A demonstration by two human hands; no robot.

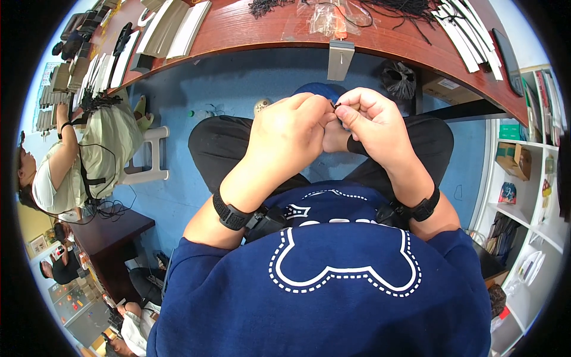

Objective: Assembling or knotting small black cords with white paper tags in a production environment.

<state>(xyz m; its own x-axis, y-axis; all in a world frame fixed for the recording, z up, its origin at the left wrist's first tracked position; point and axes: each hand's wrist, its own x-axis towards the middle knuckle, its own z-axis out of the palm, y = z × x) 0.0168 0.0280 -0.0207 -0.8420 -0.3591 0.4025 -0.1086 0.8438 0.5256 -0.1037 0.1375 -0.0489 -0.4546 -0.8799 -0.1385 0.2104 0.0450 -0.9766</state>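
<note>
My left hand point(288, 130) and my right hand point(376, 124) meet above my lap, in front of the table edge. The fingers of both are pinched together around a small, thin black cord point(335, 107). Only a short piece of it shows between the fingertips; the rest is hidden by the fingers. Each thumb presses against the forefinger, and the two pinches are very near each other. Dark straps circle both wrists.
The reddish-brown table point(250, 37) carries black cords point(397, 11), white strips point(467, 38), grey-white stacks point(178, 27) and a clear plastic bag point(324, 22). A metal block point(341, 60) juts from its edge. A co-worker point(65, 169) sits at left; shelves point(532, 202) stand at right.
</note>
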